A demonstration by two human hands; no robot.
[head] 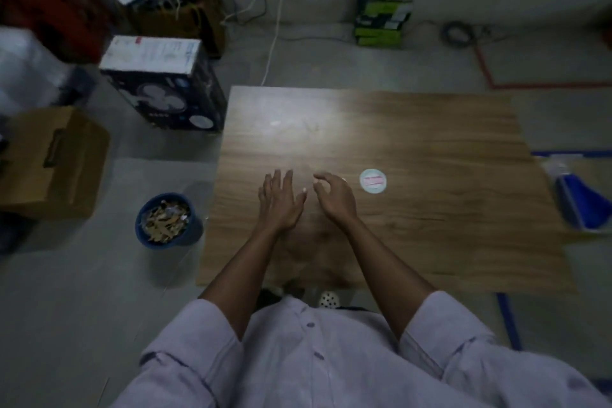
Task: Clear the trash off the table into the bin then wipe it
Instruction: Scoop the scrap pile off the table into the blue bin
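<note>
A round white disc (373, 180) with a pink band across its face lies flat on the wooden table (430, 142), right of centre and nearer the near edge than the far one. Being round, it has no long axis of its own, and its pink band runs roughly parallel to the near edge. Just to the disc's left, the right hand (336, 197) hovers over the table, not touching the disc. Its fingers (326, 177) are curled, with thumb and forefinger drawn close together, and whether they pinch anything cannot be told. Beside it, the left hand (280, 200) is spread flat, its fingers (287, 179) straight and pointing toward the far edge, holding nothing. A pale fleck (275, 123) sits on the table toward the far-left corner. On the floor just off the table's left edge, toward the near-left corner, stands a blue bin (196, 229) heaped with tan and white scraps (165, 220). A dark carton picturing a fan (165, 93) stands on the floor off the far-left corner, with a brown cardboard box (56, 159) farther left. Past the right edge lies a blue-and-clear object (578, 199), too blurred to identify. The person wears a pale button-front shirt with rolled sleeves (198, 351).
</note>
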